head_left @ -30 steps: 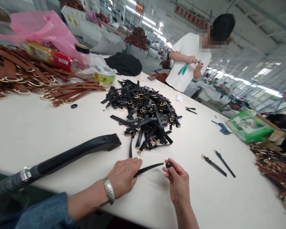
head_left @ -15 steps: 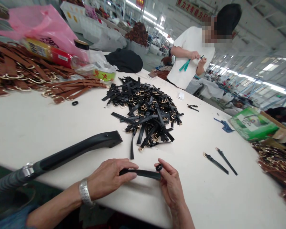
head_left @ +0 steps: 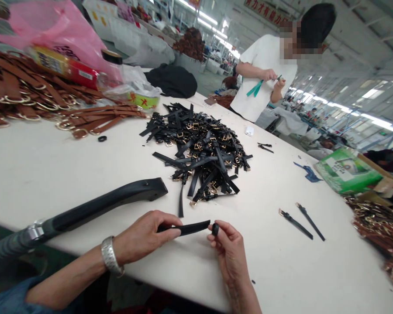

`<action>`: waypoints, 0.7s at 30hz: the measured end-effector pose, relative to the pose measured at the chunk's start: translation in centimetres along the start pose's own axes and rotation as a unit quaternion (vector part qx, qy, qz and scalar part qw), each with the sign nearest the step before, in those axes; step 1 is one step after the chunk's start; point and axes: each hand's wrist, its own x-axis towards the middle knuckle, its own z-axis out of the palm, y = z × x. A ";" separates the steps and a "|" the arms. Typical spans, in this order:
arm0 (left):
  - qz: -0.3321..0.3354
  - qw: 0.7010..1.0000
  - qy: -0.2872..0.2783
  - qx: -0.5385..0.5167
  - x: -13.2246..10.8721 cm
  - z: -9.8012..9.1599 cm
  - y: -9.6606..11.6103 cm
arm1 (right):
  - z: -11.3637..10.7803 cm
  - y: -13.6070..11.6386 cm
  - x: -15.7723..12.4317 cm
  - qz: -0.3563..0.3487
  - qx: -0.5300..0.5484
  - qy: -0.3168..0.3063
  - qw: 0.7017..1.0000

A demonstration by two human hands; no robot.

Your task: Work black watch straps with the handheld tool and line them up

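Near the table's front edge, my left hand [head_left: 147,237] pinches a black strap [head_left: 194,227] between thumb and fingers, its free end pointing right. My right hand [head_left: 231,248] holds a small black loop [head_left: 215,229] between thumb and fingertips, close beside that free end. Beyond both hands lies a heap of black straps [head_left: 199,152] with gold buckles. Two more buckled straps [head_left: 296,224] rest apart on the right. A silver watch is on my left wrist.
A black tube with a grey hose [head_left: 108,203] lies at the left on the white table [head_left: 52,174]. Brown straps [head_left: 19,87] and a pink bag [head_left: 55,26] are at the back left, a green box [head_left: 347,170] at the right. Across the table stands a person [head_left: 265,74].
The strap's free end has come out of my right hand's grasp and now points slightly upward. My left hand has shifted a little left and up. The loop has turned and moved slightly left.
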 end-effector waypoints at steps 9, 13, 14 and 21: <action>-0.061 0.990 -0.053 -0.114 0.0 1.0 0.2 | -0.2 0.8 0.3 -0.035 -0.022 0.014 0.999; -0.070 0.987 -0.064 -0.127 0.1 1.0 0.2 | -0.1 0.9 0.4 -0.036 -0.013 0.010 0.999; -0.072 0.987 -0.067 -0.127 0.1 1.0 0.2 | -0.1 0.9 0.5 -0.038 -0.013 0.009 0.999; -0.088 0.987 -0.062 -0.116 0.4 1.6 -0.4 | 0.1 1.5 0.5 -0.040 -0.016 -0.018 0.999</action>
